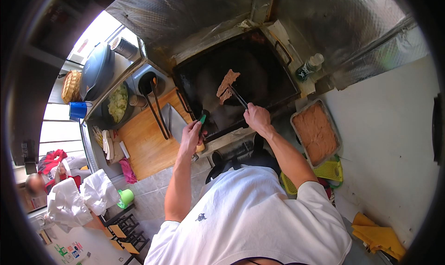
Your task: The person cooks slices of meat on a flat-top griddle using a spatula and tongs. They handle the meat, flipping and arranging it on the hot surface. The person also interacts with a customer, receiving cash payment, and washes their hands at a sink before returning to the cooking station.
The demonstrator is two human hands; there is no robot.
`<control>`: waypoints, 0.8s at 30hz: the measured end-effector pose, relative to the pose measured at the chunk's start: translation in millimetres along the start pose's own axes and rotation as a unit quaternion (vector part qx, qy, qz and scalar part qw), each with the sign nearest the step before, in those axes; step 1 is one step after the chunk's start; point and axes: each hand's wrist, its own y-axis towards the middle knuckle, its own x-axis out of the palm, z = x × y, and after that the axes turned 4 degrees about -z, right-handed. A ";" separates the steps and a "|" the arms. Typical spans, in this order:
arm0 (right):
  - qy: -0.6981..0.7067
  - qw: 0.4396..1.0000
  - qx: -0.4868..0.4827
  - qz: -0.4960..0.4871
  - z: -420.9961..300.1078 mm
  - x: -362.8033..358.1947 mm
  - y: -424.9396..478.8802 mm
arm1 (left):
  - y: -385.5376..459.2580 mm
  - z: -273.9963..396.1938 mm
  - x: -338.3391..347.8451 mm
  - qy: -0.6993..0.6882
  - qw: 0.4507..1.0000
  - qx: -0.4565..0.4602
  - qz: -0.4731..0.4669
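Note:
A black flat griddle (267,73) lies before me, with a raised rim and side handles. My right hand (258,118) holds slim dark tongs or chopsticks (238,96), whose tips meet a ragged strip of browned meat (228,82). Whether the meat rests on the griddle or hangs just over it, I cannot tell. Over the griddle's near left corner, my left hand (191,137) grips a green-handled tool (202,119); its dark end is hard to make out. Left of that hand, a broad metal blade (174,120) lies on the wooden cutting board (146,136).
At right stands a metal tray of minced meat (314,133); a bottle (309,67) is behind it. Leftward are a bowl of chopped cabbage (118,104), a dark pot (158,86) with long handles protruding, and a pink cloth (128,171). A person (52,169) is beyond the window.

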 end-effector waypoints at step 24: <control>0.019 0.964 0.222 0.148 103.1 -53.1 -117.9 | -28.1 -6.0 -12.6 -0.074 0.994 0.051 0.064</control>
